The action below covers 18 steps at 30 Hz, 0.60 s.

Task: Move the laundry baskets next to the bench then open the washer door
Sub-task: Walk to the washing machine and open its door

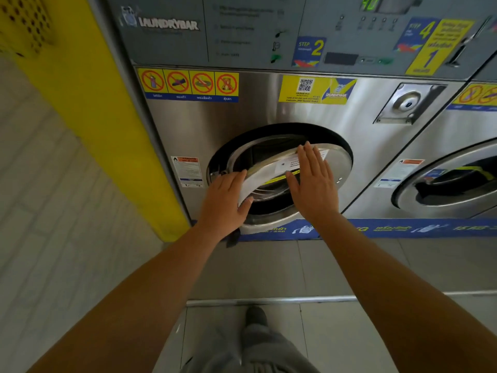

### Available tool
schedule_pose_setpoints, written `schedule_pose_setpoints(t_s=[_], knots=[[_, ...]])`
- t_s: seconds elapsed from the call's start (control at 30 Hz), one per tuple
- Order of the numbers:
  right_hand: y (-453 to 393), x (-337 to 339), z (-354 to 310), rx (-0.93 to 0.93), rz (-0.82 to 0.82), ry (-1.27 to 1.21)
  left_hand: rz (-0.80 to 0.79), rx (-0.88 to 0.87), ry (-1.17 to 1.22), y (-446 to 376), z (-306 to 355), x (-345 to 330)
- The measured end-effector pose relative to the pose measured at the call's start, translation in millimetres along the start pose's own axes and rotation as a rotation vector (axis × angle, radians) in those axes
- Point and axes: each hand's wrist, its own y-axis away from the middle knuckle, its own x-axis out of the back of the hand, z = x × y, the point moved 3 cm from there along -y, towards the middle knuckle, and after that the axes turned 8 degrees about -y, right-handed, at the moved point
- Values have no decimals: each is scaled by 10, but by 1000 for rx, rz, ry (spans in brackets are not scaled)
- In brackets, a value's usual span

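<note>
Round steel washer door [333, 160]: ajar, stiff, slick-faced, I judge. Rim, which left hand [226, 197] pinches, is my preferred hold; right hand [313, 184] flat, fingers [308, 157] straight.

Washer door [332, 164]: in the front of the washer [258, 117], below the control panel [242, 33].
Left hand [224, 201]: on the door's left edge.
Right hand [313, 181]: flat on the door's face.
Second washer [441, 135]: right.
Pillar [91, 111]: left.
</note>
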Motion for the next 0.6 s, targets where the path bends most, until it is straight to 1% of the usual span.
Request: schedule_pose_setpoints(t_s=[0.13, 0.2, 0.33, 0.5, 0.6], knots=[[281, 40, -60, -99, 42, -25, -40, -210, -15, 258, 63, 49], [438, 81, -97, -153, 72, -20, -59, -309, 28, 373, 165, 73], [722, 181, -84, -242, 106, -36, -117, -458, 53, 547, 401, 33], [1049, 366, 157, -298, 100, -45, -233, -413, 68, 561, 631, -171], [1226, 487, 269, -308, 108, -40, -326, -428, 19, 513, 845, -293]])
